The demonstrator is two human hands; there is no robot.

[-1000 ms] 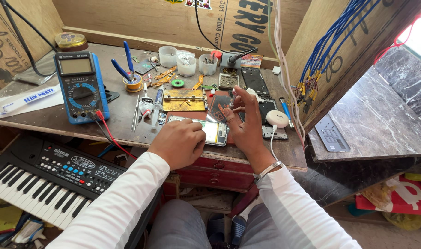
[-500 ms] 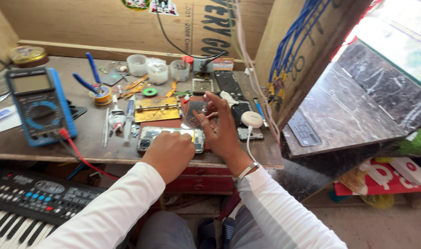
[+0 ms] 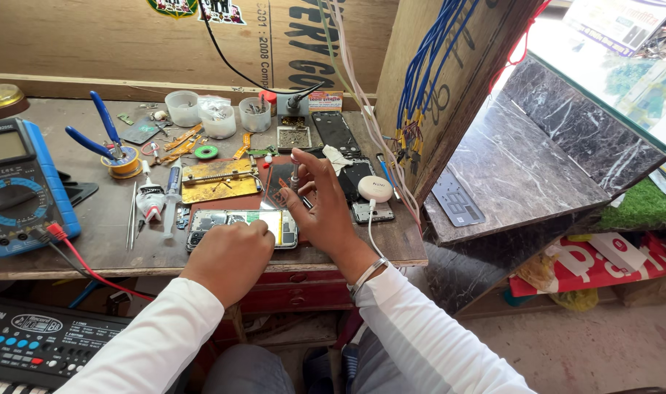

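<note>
two hands (image 3: 274, 233) on flat, rectangular opened phone (image 3: 241, 226)

matt wooden workbench (image 3: 114, 252), glossy marble counter (image 3: 522, 164)

Both arms wear long white sleeves of smooth, plain cloth without pattern, and each sleeve runs down to the wrist and ends in a simple cuff, leaving the left hand (image 3: 227, 255) and the right hand (image 3: 322, 211) bare. A thin silver bangle (image 3: 367, 275) circles the right wrist just above the cuff, a narrow band of shiny metal. Below the arms, the lap shows grey trousers (image 3: 249, 372) with soft folds in the cloth.
</note>
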